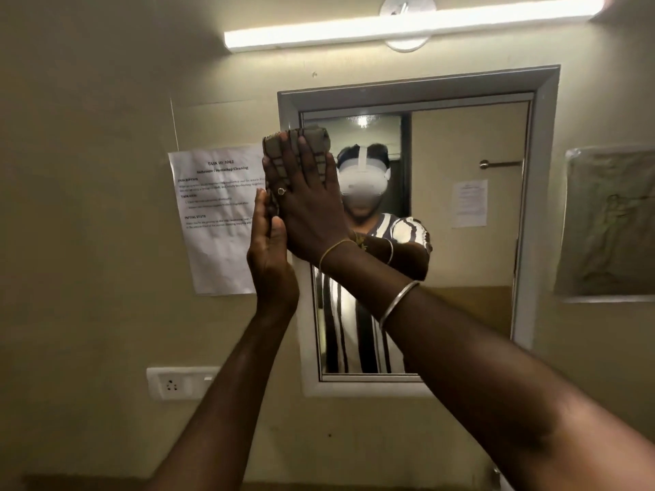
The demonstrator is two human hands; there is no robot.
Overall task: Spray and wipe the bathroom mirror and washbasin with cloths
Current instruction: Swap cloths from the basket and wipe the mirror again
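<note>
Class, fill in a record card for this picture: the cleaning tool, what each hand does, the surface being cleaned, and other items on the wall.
tool: checked cloth, bunched
right hand: flat, fingers straight, presses the cloth on the glass
left hand: fingers straight, edge-on against the cloth's left side
surface: framed mirror, cloth at its upper left corner
wall items: printed sheet left of the mirror; tube light above; socket plate lower left
</note>
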